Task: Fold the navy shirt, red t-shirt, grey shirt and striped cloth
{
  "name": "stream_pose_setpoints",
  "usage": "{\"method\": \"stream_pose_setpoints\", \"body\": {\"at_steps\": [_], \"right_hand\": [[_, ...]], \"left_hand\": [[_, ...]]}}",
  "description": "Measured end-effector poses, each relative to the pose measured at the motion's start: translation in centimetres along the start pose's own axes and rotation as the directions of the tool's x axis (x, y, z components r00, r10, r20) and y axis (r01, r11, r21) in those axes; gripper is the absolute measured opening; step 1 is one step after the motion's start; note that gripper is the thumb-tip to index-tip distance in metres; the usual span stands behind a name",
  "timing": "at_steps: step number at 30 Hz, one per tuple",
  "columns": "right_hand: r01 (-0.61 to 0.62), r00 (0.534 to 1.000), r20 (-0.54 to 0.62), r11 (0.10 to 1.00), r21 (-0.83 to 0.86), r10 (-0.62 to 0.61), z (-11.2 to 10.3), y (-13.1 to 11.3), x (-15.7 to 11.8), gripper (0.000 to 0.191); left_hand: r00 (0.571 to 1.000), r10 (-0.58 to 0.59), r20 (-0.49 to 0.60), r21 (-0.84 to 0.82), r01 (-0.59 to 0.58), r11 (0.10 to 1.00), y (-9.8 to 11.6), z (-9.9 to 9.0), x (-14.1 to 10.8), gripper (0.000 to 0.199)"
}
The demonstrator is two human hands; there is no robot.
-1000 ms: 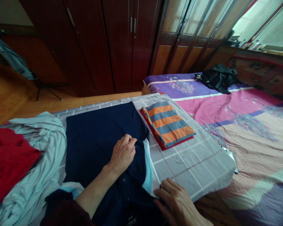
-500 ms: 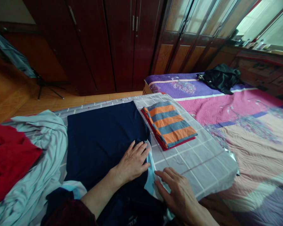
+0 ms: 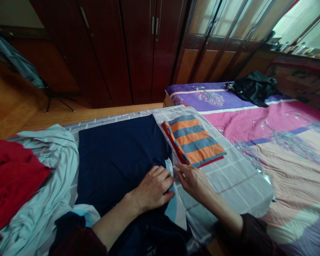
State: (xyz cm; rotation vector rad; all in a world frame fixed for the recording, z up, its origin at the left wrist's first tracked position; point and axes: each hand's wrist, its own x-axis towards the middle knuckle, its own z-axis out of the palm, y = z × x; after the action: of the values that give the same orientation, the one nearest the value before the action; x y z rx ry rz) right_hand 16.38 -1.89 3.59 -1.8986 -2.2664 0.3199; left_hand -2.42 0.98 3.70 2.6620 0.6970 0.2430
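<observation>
A navy shirt (image 3: 117,153) with a light blue and white panel (image 3: 173,208) along its right side lies spread before me. My left hand (image 3: 157,186) rests on it near that panel, its fingers curled into the cloth and its thumb towards the right edge. Just right of the panel's upper end is my right hand (image 3: 193,179), with thumb and forefinger slightly apart at the shirt's edge. A folded orange and grey striped garment (image 3: 196,138) lies on a red one (image 3: 180,151), beyond my right hand.
A grey checked cloth (image 3: 234,183) covers the surface under the shirt. To the left lie a pale green garment (image 3: 60,160) and a red garment (image 3: 14,174), both crumpled. A bed (image 3: 282,153) stands at the right with a black garment (image 3: 256,87) on it. Dark wardrobes (image 3: 138,53) stand behind.
My right hand has moved up and away along the shirt's right edge, closer to the striped garment. My left hand has drawn slightly nearer, its fingers going from flat to curled.
</observation>
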Motion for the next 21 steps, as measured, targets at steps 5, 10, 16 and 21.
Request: {"method": "stream_pose_setpoints", "body": {"at_steps": [5, 10, 16, 21], "right_hand": [[-0.179, 0.976, 0.087, 0.965, -0.193, 0.199, -0.6, -1.4, 2.8, 0.029], [-0.2, 0.969, 0.091, 0.942, -0.27, 0.232, -0.2, -2.1, 4.1, 0.023], [-0.224, 0.967, 0.053, 0.927, -0.301, 0.251, 1.0, -1.3, 4.4, 0.022], [-0.206, 0.977, -0.004, 0.932, -0.298, 0.215, 0.9, -1.3, 3.7, 0.024]], "left_hand": [[0.956, 0.165, 0.242, -0.108, -0.143, 0.984, 2.2, -0.5, -0.4, 0.034], [0.945, 0.155, 0.289, -0.052, -0.146, 0.988, 2.8, 0.4, -0.8, 0.011], [0.946, 0.148, 0.29, -0.054, -0.138, 0.989, 2.7, 0.0, -1.1, 0.006], [0.941, 0.159, 0.299, -0.071, -0.144, 0.987, 2.8, -0.2, -0.9, 0.015]]}}
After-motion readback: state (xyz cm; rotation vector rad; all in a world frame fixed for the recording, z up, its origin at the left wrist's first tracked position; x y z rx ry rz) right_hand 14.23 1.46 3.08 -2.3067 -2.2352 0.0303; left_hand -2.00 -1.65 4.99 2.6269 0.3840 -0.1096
